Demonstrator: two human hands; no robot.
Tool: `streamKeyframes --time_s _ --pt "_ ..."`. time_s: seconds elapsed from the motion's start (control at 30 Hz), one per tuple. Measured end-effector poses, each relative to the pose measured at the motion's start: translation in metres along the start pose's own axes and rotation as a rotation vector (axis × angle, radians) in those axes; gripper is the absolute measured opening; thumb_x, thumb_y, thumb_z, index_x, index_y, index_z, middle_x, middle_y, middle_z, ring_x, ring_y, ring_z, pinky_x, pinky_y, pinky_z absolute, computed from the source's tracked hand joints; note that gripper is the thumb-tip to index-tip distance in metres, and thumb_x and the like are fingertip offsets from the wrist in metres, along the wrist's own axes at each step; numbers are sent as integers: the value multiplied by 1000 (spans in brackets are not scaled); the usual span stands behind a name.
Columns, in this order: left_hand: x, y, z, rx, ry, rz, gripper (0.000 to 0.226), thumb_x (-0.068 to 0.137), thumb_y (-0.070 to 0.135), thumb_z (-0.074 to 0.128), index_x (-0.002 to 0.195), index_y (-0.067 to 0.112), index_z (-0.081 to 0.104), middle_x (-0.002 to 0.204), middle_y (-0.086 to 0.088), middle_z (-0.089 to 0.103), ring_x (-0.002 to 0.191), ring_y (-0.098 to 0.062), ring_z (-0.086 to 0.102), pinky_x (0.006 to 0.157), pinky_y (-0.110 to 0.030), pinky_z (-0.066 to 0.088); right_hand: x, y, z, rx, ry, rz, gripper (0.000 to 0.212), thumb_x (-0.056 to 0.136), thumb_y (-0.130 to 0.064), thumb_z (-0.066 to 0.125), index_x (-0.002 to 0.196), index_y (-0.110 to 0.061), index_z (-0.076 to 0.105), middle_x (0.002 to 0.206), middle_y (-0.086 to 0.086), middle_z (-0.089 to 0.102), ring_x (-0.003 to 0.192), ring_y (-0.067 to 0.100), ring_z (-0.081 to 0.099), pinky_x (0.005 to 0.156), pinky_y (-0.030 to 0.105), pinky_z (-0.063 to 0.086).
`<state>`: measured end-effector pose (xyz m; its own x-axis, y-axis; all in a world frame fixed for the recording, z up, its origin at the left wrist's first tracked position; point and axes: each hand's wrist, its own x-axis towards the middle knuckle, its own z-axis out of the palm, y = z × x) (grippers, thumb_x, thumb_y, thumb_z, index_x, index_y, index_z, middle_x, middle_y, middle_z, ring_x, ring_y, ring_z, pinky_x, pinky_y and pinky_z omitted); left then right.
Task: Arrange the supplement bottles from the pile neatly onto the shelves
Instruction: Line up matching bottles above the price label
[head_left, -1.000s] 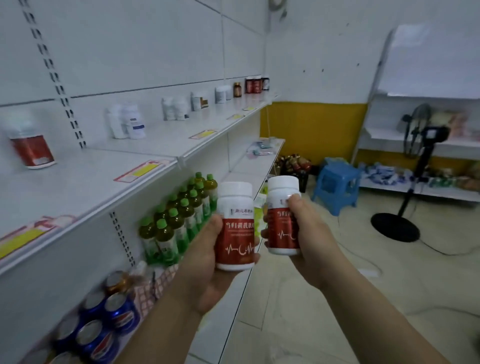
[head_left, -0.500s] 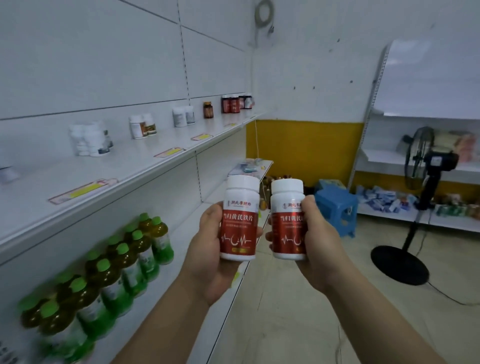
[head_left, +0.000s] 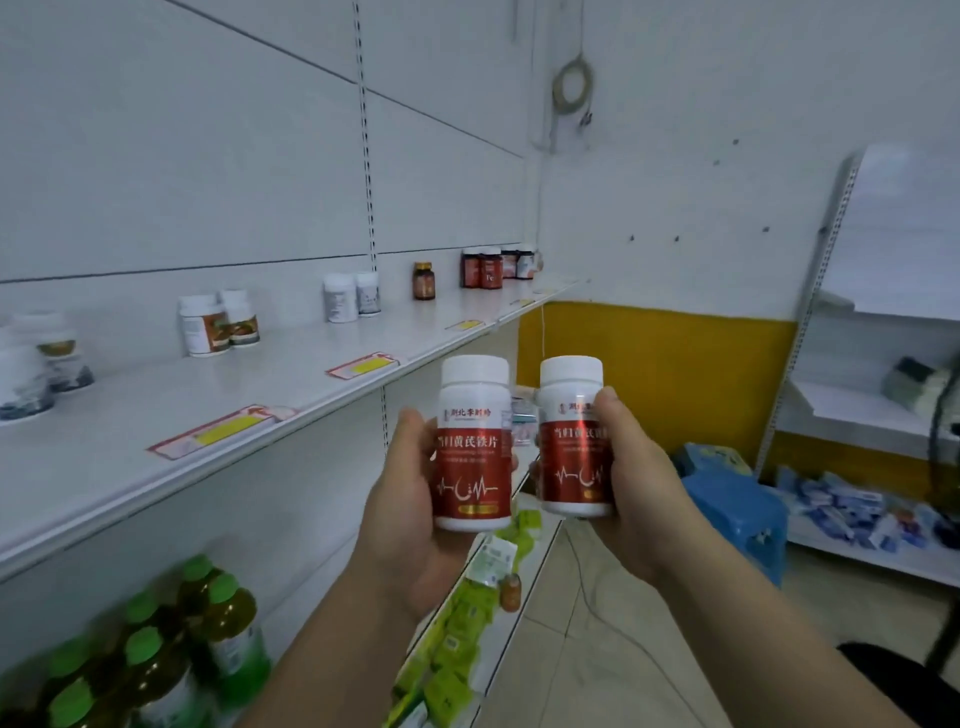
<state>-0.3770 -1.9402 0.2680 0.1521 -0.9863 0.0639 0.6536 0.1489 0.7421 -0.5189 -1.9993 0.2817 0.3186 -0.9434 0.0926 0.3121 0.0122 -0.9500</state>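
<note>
Head view: the left hand (head_left: 410, 519) grips one white-capped, red-labelled bottle (head_left: 472, 447) upright. Its thumb lies along the bottle's left side, and its fingers curl behind, with only the tips showing at the right edge. The right hand (head_left: 639, 483) grips a second matching bottle (head_left: 574, 441), also upright. Its fingers wrap round the right side and cover part of the label. The two bottles sit side by side in the air, just apart, in front of the upper shelf (head_left: 130, 441) and below its edge.

On that shelf stand spaced pairs of jars: a white pair (head_left: 218, 325), another white pair (head_left: 350, 296), a single brown jar (head_left: 424, 280) and red jars (head_left: 483, 267) at the far end, their labels too small to read. More jars (head_left: 36, 364) at the left edge are blurred. Green-capped drink bottles (head_left: 182, 649) below are smeared and partly cut off.
</note>
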Motion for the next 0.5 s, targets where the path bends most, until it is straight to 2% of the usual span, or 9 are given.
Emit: streamKeyframes --time_s 0.07,0.13,0.23,0.33,0.4,0.5 --pt "38 8 1 20 -1 71 54 78 47 47 111 8 63 91 -14 68 77 -21 63 63 -32 51 43 -6 2 -41 -33 -3 31 96 -42 44 113 -18 55 88 12 69 74 23 66 60 35 54" --pt "73 17 3 51 19 134 55 73 35 55 119 5 57 92 -13 68 78 -21 63 62 -31 52 83 -10 2 -68 -71 -24 31 96 -41 45 114 -17 53 94 16 65 73 24 65 55 33 52" --pt "112 28 4 98 107 201 57 68 26 59 120 3 55 92 -14 67 77 -21 63 56 -29 54 136 -13 5 -58 -150 -69 26 97 -37 45 113 -18 53 101 17 65 79 26 66 61 36 53" --pt "133 36 1 146 213 264 53 69 28 58 117 5 56 98 -16 67 80 -21 65 61 -30 53 177 -7 14 -18 -251 -43 21 96 -33 47 112 -20 54 96 12 66 81 26 66 66 39 54" --pt "140 39 -3 201 313 316 47 72 30 57 114 9 58 103 -16 67 83 -21 64 65 -31 52 199 -2 25 18 -328 -21 16 97 -30 48 107 -22 56 93 10 68 82 25 66 67 39 54" --pt "142 42 -6 292 475 389 32 90 29 49 116 13 58 109 -15 67 88 -21 61 68 -31 49 225 7 40 45 -452 3 12 97 -28 48 103 -22 56 89 10 67 80 26 65 71 42 54"
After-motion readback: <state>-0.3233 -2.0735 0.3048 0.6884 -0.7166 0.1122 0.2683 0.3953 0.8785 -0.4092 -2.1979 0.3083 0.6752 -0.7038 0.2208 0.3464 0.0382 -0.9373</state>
